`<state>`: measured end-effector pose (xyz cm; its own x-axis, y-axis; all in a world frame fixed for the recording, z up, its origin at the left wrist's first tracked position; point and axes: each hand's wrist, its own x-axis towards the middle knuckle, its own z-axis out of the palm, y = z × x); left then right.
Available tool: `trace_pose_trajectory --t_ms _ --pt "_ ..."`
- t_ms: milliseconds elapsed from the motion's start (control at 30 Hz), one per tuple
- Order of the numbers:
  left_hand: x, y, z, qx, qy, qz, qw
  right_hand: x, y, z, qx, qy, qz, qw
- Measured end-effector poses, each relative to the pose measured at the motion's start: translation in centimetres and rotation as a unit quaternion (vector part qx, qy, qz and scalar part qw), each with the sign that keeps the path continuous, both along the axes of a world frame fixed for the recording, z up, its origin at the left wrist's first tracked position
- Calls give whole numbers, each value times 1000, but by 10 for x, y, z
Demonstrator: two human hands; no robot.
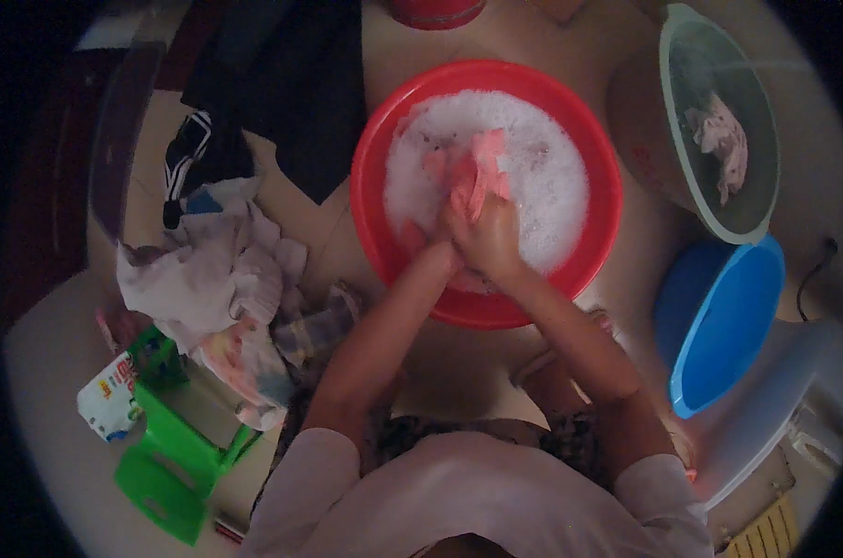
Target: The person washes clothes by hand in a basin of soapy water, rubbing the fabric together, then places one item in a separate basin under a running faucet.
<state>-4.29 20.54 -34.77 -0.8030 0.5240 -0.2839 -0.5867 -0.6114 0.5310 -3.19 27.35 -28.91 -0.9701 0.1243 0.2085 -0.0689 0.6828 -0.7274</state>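
Observation:
A red plastic basin [606,230] stands in front of me, holding water covered with white suds [550,202]. My right hand [493,234] grips a wet pink cloth [488,167] that rises above the foam. Close against it, my left hand [451,252] reaches into the suds at the cloth's lower end. Its fingers are mostly hidden by foam and by the right hand. More pink fabric [435,164] shows through the suds to the left of the raised part.
At right stand a pale green tub [700,209] with a light pink cloth [721,139] inside and a tilted blue basin [735,321]. Left lie piled light clothes [191,272], dark garments [289,91], a green plastic stool [177,446] and a printed packet [107,397]. Another red container [439,10] is beyond.

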Motion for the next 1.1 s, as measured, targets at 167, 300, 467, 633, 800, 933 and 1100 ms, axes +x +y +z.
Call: trace_pose_trajectory --t_ms 167,300,467,633,800,933,1100 --pt "-17 10 75 -508 131 -73 848 -40 110 -18 -119 -293 -75 946" --pt "-46 -60 58 -560 242 -98 787 -31 132 27 -401 -312 93 856" --pt "-58 -77 102 -248 26 -213 945 -27 165 60 -651 -365 95 659" --pt "-38 -47 29 -27 -182 -20 983 -12 86 -11 -698 -295 -61 650" --pt "-28 -11 54 -98 -250 -46 962 -12 37 37 -394 -124 0 911" --pt "-20 4 45 -233 190 -71 951 8 6 47 64 -30 134 988" --pt "-7 30 56 -75 -230 5 970 -30 35 3 10 -169 -83 982"
